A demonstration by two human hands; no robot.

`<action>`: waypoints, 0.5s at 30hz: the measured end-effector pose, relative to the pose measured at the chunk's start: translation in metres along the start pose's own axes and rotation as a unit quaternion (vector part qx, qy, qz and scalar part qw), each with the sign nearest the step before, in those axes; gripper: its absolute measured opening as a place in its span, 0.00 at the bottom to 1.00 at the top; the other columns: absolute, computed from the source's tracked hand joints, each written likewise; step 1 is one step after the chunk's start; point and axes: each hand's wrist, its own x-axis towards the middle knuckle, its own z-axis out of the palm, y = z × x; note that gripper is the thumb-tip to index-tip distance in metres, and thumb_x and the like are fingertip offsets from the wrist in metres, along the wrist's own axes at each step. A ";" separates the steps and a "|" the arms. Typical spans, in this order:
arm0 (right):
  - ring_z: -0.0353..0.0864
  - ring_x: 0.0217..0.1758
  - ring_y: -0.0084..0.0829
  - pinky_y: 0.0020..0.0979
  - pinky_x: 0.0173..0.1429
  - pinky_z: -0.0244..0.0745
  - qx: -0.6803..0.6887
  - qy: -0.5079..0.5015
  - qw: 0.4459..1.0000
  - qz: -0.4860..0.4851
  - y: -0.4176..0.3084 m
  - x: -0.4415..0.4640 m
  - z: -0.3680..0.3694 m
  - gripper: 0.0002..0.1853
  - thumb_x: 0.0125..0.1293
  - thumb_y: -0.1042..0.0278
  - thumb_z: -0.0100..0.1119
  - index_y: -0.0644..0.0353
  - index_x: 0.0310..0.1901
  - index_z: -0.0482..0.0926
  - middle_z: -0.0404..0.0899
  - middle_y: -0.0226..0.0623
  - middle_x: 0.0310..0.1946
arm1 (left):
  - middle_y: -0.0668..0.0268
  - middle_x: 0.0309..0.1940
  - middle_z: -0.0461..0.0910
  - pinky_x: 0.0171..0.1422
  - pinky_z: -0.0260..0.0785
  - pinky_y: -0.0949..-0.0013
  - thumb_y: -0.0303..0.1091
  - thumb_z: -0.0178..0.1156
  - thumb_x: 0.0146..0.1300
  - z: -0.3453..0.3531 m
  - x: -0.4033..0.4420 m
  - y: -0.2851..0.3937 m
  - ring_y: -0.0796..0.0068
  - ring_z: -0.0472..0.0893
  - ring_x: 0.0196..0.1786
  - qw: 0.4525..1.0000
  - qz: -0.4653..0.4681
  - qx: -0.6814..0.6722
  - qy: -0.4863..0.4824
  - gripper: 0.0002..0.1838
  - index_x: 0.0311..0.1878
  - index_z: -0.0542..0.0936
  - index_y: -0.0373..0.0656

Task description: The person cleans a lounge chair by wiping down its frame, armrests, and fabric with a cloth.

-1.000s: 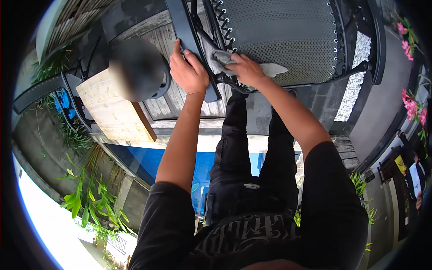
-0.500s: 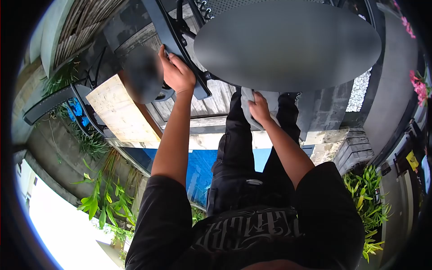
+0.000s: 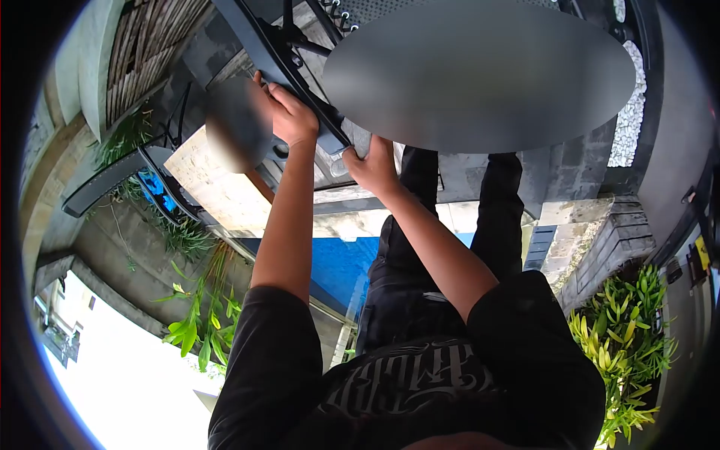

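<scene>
A long dark armrest (image 3: 262,52) of a reclining chair slants across the upper left. My left hand (image 3: 291,120) is closed around its outer edge, a little above the lower end. At that lower end is my right hand (image 3: 373,166), its fingers closed on a grey cloth (image 3: 357,138) pressed by the armrest's tip. Part of the cloth is covered by the hand and a blurred patch. The chair's mesh seat (image 3: 390,10) shows at the top, mostly hidden by a large grey blur.
A pale stone-topped slab (image 3: 206,176) and a second dark chair arm (image 3: 105,180) stand to the left. Blue pool water (image 3: 337,266) lies below, behind my legs. Green plants (image 3: 619,341) grow at the right, and white pebbles (image 3: 628,112) line the paving.
My right hand has moved left and slightly up with the cloth, from between my legs to the armrest's lower end. My left hand stays on the armrest. The view has shifted slightly.
</scene>
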 end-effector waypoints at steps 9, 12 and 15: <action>0.76 0.57 0.57 0.45 0.61 0.73 -0.135 -0.081 0.987 0.010 0.078 0.027 -0.049 0.19 0.53 0.81 0.58 0.71 0.49 0.78 0.74 0.54 0.51 | 0.48 0.57 0.80 0.60 0.71 0.56 0.42 0.42 0.79 -0.002 -0.001 0.004 0.47 0.81 0.55 0.999 -0.020 -0.004 -0.026 0.25 0.72 0.68 0.41; 0.75 0.59 0.55 0.45 0.65 0.70 -0.131 -0.075 0.988 0.042 0.067 0.048 -0.056 0.18 0.55 0.76 0.57 0.68 0.49 0.82 0.79 0.49 0.53 | 0.48 0.57 0.80 0.61 0.71 0.55 0.41 0.42 0.79 0.000 0.000 -0.002 0.47 0.80 0.56 0.999 -0.020 -0.016 -0.030 0.25 0.72 0.68 0.40; 0.74 0.61 0.51 0.43 0.69 0.67 -0.112 -0.076 0.991 -0.020 0.004 0.073 -0.046 0.21 0.60 0.68 0.55 0.66 0.53 0.82 0.81 0.47 0.58 | 0.44 0.61 0.77 0.66 0.68 0.55 0.40 0.40 0.80 -0.003 0.000 0.001 0.44 0.78 0.61 0.998 -0.020 -0.039 -0.037 0.25 0.72 0.69 0.36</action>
